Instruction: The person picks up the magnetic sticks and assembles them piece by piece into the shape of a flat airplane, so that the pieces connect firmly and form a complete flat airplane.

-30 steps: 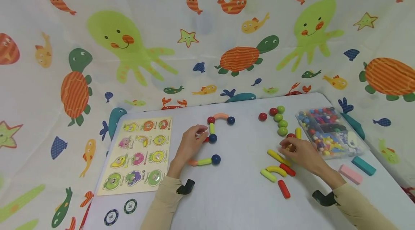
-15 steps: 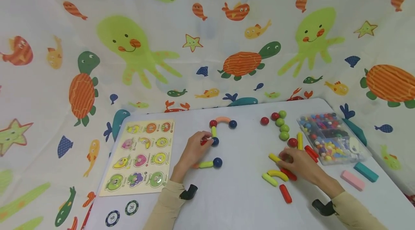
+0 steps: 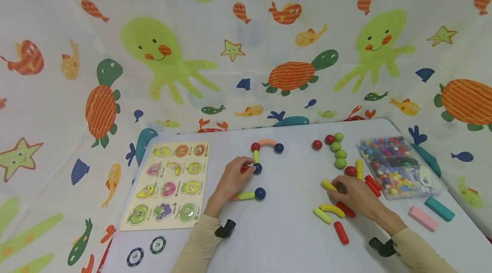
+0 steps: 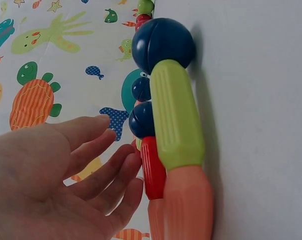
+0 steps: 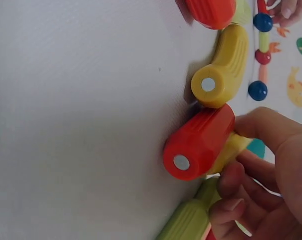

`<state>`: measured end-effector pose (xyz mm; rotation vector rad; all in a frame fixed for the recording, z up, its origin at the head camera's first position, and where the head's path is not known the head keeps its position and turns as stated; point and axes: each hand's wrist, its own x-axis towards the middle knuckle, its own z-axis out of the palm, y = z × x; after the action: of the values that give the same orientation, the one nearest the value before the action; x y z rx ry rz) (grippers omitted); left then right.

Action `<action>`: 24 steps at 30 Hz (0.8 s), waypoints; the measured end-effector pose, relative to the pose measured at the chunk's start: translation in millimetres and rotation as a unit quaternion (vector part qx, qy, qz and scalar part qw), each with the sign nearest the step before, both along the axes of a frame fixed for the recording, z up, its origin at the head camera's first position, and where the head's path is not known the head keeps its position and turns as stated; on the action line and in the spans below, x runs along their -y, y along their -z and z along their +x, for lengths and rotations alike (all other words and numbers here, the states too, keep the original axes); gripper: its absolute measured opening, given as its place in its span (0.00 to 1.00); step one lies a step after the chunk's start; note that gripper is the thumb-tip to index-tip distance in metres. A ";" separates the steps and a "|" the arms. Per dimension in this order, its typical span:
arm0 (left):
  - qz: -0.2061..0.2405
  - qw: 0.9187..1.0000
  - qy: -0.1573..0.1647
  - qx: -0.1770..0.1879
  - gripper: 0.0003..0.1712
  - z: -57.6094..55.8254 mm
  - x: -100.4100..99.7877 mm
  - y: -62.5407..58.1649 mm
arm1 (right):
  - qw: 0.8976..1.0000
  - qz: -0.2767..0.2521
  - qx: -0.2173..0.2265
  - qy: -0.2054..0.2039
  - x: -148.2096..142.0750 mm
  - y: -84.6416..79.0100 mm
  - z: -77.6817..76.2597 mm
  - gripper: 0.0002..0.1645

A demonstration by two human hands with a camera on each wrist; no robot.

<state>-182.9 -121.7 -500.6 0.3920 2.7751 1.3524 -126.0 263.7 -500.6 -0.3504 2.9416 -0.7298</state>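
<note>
My left hand (image 3: 232,180) is beside a short red rod (image 4: 153,167) whose end meets a dark blue ball (image 3: 257,168). Its fingers are loosely bent, with the fingertips right at the red rod. From that ball a lime rod (image 3: 256,156) leads up to a red ball (image 3: 255,147), then a curved salmon piece (image 3: 267,142) and another blue ball (image 3: 279,148). My right hand (image 3: 355,196) pinches a straight yellow rod (image 3: 328,185) between thumb and fingers. A red rod (image 5: 200,142) with a metal disc on its end lies against it, partly covered in the head view.
Nearer me, a lime rod (image 3: 246,196) ends in a blue ball (image 3: 260,193). A curved yellow piece (image 3: 332,209) and a red rod (image 3: 341,233) lie by the right hand. A fruit puzzle board (image 3: 130,196) is left; a bead box (image 3: 396,199) is right.
My right hand has come down and left from beside the red ball onto the yellow rod and now pinches it. My left hand stays by the red rod. The head view has shifted slightly.
</note>
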 end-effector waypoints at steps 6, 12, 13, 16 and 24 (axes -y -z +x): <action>0.003 1.000 0.001 0.008 0.17 -1.0 -0.4 -0.9 | 0.998 -0.041 -0.043 0.009 2.7 1.3 -3.5 0.15; 0.003 1.000 0.001 0.008 0.17 -2.2 0.9 -0.2 | 0.994 -0.072 -0.082 0.010 12.3 -4.4 -19.4 0.12; 0.004 1.000 0.001 0.009 0.17 -2.4 1.2 -0.3 | 0.994 -0.073 -0.080 0.014 14.6 -5.7 -22.8 0.13; 0.006 1.000 0.004 0.009 0.17 -2.4 1.7 -0.6 | 0.994 -0.079 -0.064 0.029 23.7 -9.5 -32.3 0.15; 0.010 1.000 0.007 0.005 0.18 -4.7 2.1 4.0 | 0.993 -0.103 -0.025 0.056 53.0 -10.8 -56.2 0.17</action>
<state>-187.6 -123.7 -504.6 0.4040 2.7472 1.3774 -182.2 210.6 -489.7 -0.2213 2.9589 -1.0577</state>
